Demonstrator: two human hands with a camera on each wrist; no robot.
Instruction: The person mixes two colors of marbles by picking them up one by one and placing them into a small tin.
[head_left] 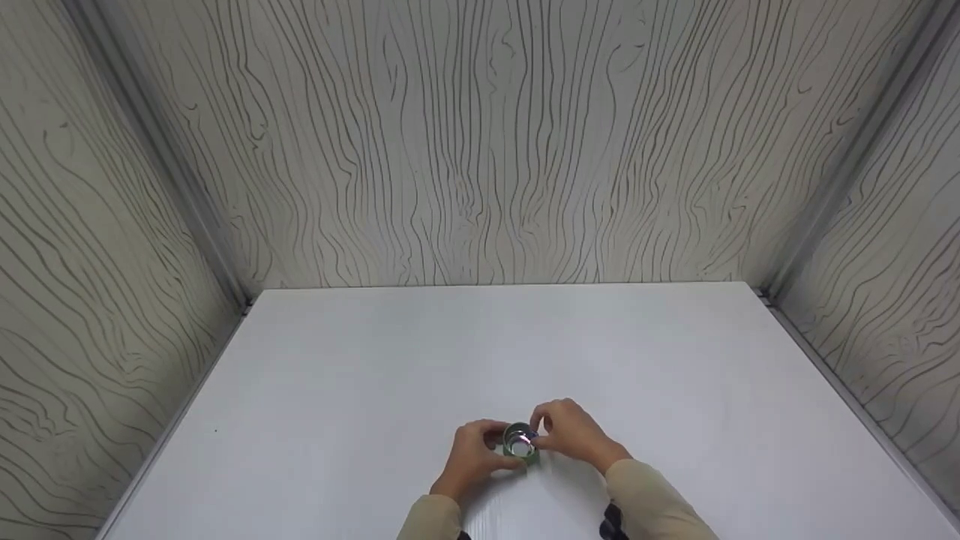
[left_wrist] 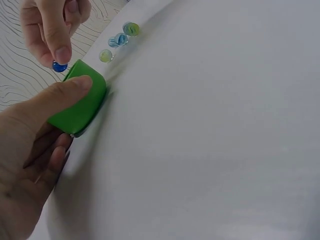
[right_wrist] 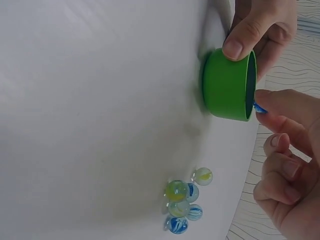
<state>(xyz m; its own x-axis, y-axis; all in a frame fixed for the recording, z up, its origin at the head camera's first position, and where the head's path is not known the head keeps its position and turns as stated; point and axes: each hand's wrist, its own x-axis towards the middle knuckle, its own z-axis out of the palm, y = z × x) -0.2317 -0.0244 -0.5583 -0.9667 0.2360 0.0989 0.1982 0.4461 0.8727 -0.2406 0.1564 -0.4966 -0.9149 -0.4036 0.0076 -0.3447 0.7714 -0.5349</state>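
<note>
A small green cup [right_wrist: 226,89] stands upright on the white table, its inside shiny in the head view. My left hand [head_left: 472,454] grips it from the left, the thumb on one side of its wall and fingers on the other. Between the thumb and forefinger of my right hand [head_left: 571,431] is a blue glass marble [left_wrist: 59,66], pinched right at the cup's rim. The other right fingers are curled loosely. Several clear marbles [right_wrist: 177,191] with blue or yellow swirls lie clustered on the table beside the cup in the right wrist view; in the head view they are hidden.
The white table [head_left: 360,360] runs out on all sides of the hands. Wood-grain patterned panels [head_left: 480,150] enclose it at the back, left and right, with grey posts [head_left: 855,142] at the back corners.
</note>
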